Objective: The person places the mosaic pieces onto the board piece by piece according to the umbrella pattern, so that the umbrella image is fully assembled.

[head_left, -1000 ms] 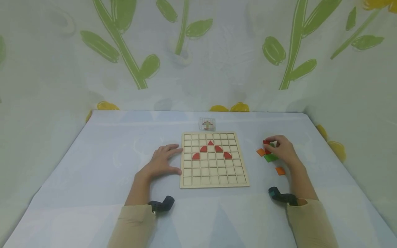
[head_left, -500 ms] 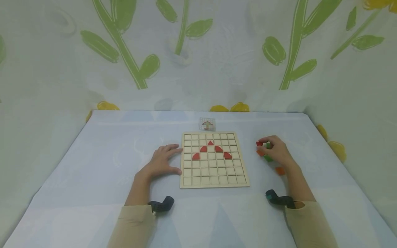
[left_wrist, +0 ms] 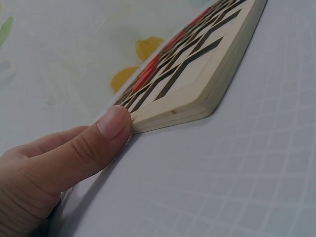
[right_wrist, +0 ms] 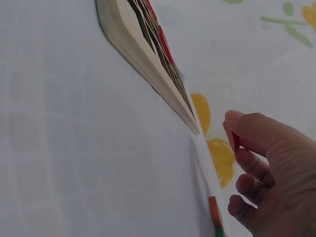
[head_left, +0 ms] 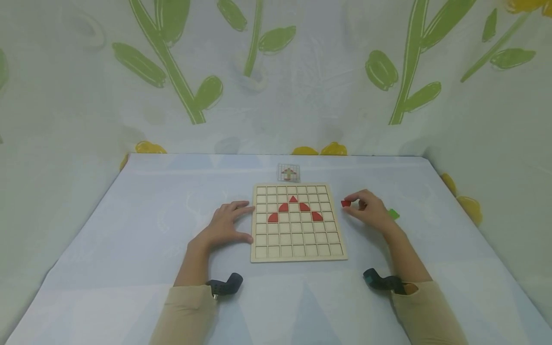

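Note:
A wooden grid board (head_left: 299,237) lies on the table with several red pieces set in its upper cells: a triangle (head_left: 293,199) at the top and quarter-round pieces (head_left: 316,216) stepping down either side. My left hand (head_left: 228,223) rests against the board's left edge, thumb and fingers spread apart. In the left wrist view, the thumb (left_wrist: 94,148) touches the board's side near a corner. To the right of the board, my right hand (head_left: 368,208) pinches a small red piece (head_left: 346,203) between thumb and fingertips, held above the table. Its full shape is partly hidden by the fingers.
A small pattern card (head_left: 288,173) lies just behind the board. A green piece (head_left: 393,214) shows beyond my right wrist, and the right wrist view has an orange piece (right_wrist: 215,212) on the table. A flower-printed wall stands behind the table.
My right hand has moved left toward the board with the red piece, away from the loose pieces. The hand and forearm now cover most of those pieces. My left hand stays still.

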Demonstrator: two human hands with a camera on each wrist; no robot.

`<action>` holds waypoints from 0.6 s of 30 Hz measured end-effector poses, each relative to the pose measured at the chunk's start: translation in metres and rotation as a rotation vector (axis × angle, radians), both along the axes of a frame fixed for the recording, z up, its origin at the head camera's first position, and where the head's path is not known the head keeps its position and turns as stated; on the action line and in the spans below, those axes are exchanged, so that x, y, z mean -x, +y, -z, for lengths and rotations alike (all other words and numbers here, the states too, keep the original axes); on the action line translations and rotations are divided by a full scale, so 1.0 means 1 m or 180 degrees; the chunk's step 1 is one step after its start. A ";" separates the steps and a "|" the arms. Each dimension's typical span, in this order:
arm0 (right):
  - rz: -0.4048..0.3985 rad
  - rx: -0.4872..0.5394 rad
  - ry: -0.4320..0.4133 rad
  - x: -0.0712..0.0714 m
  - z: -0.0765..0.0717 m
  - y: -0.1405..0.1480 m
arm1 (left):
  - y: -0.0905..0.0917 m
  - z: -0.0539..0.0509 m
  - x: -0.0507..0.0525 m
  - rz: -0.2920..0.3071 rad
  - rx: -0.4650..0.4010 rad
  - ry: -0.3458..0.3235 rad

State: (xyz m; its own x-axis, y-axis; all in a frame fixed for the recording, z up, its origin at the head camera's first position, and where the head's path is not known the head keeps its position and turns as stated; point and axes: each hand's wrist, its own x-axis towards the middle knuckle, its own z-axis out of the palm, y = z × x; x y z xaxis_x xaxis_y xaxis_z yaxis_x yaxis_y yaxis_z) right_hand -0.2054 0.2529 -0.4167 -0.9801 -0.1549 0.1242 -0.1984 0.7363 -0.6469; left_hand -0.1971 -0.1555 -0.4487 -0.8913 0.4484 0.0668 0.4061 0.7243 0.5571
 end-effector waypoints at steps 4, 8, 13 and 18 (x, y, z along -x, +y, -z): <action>-0.0169 0.0113 0.0060 0.000 0.002 -0.005 | 0.000 0.001 0.000 -0.0004 -0.0002 0.0016; -0.0338 0.0127 0.0068 0.000 0.005 -0.008 | -0.001 0.002 0.000 -0.0006 -0.0014 0.0022; -0.0469 0.0053 0.0090 -0.001 0.007 -0.014 | -0.001 0.003 0.000 -0.0003 -0.0011 0.0029; -0.0552 0.0058 0.0055 -0.004 0.008 -0.023 | -0.001 0.003 0.001 0.0002 -0.0010 0.0020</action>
